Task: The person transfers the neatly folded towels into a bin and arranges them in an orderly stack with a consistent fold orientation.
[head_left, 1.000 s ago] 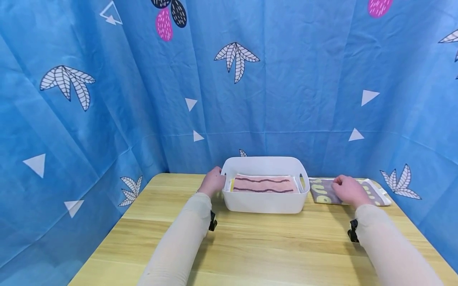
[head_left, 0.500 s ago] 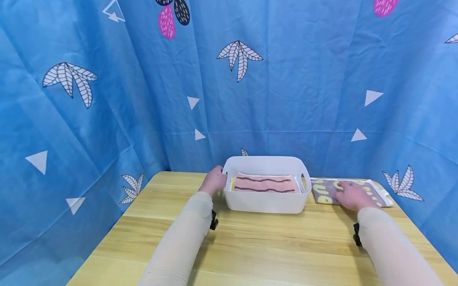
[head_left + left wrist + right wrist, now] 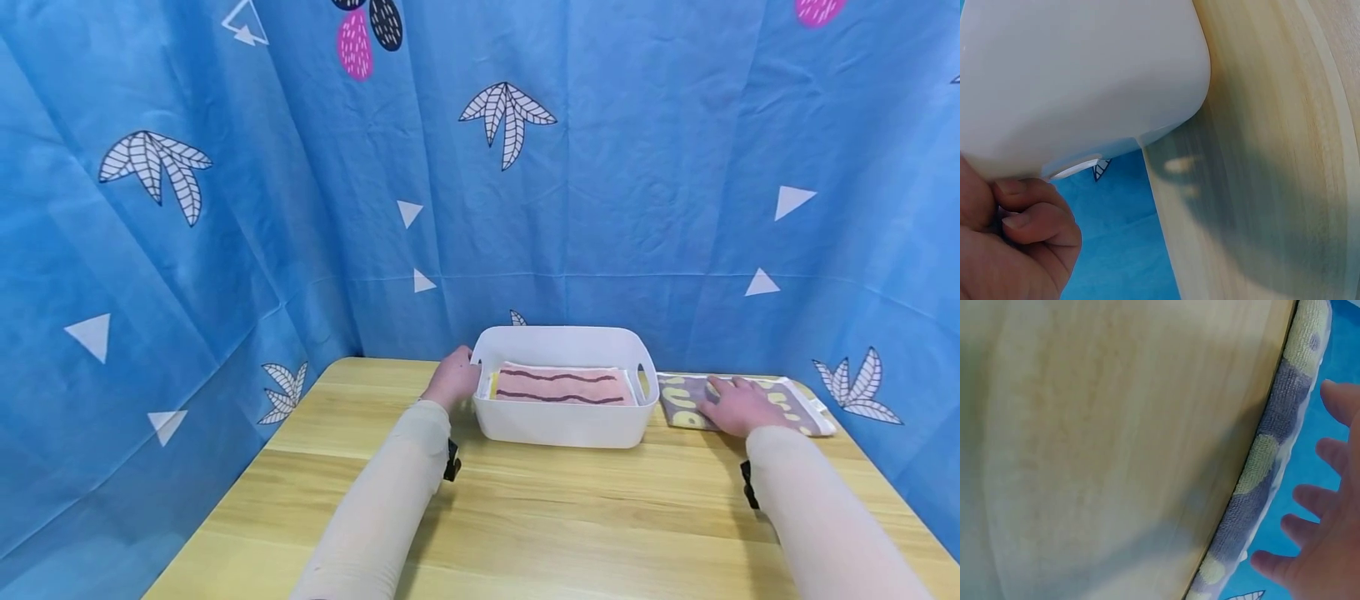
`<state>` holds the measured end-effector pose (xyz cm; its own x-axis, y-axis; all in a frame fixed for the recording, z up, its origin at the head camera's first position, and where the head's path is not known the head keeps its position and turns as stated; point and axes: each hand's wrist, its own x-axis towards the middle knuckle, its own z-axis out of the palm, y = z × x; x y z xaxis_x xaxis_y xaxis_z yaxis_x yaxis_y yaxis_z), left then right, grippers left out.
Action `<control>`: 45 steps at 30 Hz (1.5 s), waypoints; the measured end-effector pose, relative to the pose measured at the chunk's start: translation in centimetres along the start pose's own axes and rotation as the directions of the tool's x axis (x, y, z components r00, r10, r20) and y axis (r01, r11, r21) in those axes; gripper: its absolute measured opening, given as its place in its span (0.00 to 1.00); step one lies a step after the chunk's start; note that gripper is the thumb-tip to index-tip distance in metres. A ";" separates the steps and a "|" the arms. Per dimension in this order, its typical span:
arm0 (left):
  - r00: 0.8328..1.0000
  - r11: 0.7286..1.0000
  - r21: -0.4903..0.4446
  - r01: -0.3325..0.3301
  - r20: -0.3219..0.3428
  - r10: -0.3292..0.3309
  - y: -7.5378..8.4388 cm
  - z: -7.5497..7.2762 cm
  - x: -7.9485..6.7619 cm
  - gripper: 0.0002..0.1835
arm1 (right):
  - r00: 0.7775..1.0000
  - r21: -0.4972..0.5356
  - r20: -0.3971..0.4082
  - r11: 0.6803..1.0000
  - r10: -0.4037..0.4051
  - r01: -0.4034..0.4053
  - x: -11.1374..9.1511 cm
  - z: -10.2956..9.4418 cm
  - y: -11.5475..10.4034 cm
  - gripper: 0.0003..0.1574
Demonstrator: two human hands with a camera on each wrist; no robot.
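Observation:
A white plastic basket (image 3: 562, 426) with handle holes stands on the wooden table. Inside it lies a folded pink towel (image 3: 562, 386) with dark red wavy stripes. My left hand (image 3: 452, 379) holds the basket's left end at the rim; in the left wrist view its fingers (image 3: 1044, 222) are curled right beside the handle hole, and the exact grip is partly hidden. To the basket's right, a folded grey towel (image 3: 684, 402) with yellow-green patterns lies flat. Over it is my right hand (image 3: 742, 407), fingers (image 3: 1316, 499) spread; I cannot tell whether they touch it.
The wooden table (image 3: 570, 517) reaches toward me from the basket. A blue patterned curtain (image 3: 637, 192) hangs close behind and at both sides. A yellow edge (image 3: 492, 386) shows beside the pink towel inside the basket.
My right hand has gone from bunched fingers to spread ones over the grey towel. The left hand stays at the basket's end. The head view has shifted slightly.

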<state>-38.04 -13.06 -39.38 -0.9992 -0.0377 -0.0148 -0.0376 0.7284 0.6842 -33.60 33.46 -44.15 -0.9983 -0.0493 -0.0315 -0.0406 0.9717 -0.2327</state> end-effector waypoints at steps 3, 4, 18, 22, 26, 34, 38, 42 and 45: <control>1.000 1.000 0.008 -0.003 0.000 0.003 0.2 0.1 0.1 0.13 | 0.996 0.015 0.086 1.000 0.014 -0.015 0.2 0.0 0.5 0.51; 1.000 1.000 0.011 -0.006 -0.003 0.006 0.2 0.1 0.1 0.13 | 0.993 0.017 0.118 1.000 0.018 -0.020 0.4 -0.1 0.7 0.52; 1.000 1.000 -0.007 0.021 0.015 -0.021 0.2 -0.2 -0.1 0.15 | 0.977 0.023 0.211 0.999 0.041 -0.046 -0.1 -0.1 0.5 0.54; 1.000 1.000 -0.003 0.010 0.011 -0.010 0.3 -0.3 0.1 0.13 | 0.979 0.028 0.198 0.998 0.049 -0.056 -0.7 -0.1 0.3 0.54; 1.000 1.000 -0.020 0.021 0.015 -0.020 0.4 -0.3 0.1 0.11 | 0.982 0.015 0.184 0.999 0.048 -0.052 -1.3 -0.2 0.0 0.54; 0.998 0.998 -0.033 0.057 0.036 -0.056 0.2 -0.2 -0.4 0.13 | 0.978 -0.006 0.204 0.999 0.042 -0.042 -3.2 -0.3 -0.9 0.55; 0.999 0.999 -0.024 0.040 0.035 -0.039 0.2 -0.3 -0.6 0.14 | 0.973 -0.020 0.228 0.999 0.033 -0.029 -4.2 -0.6 -1.6 0.57; 0.999 0.999 -0.021 0.031 0.022 -0.030 0.3 -0.3 -0.7 0.14 | 0.966 -0.031 0.254 0.999 0.048 -0.041 -5.1 -0.9 -2.3 0.59; 0.999 0.999 -0.021 0.032 0.021 -0.031 0.3 -0.4 -0.7 0.14 | 0.967 -0.038 0.253 0.999 0.037 -0.028 -5.8 -1.0 -2.7 0.60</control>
<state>-37.33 -13.08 -38.93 -0.9976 -0.0460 -0.0517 -0.0691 0.7123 0.6984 -27.72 31.32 -42.36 -0.9560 -0.0699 -0.2848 -0.0139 0.9809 -0.1942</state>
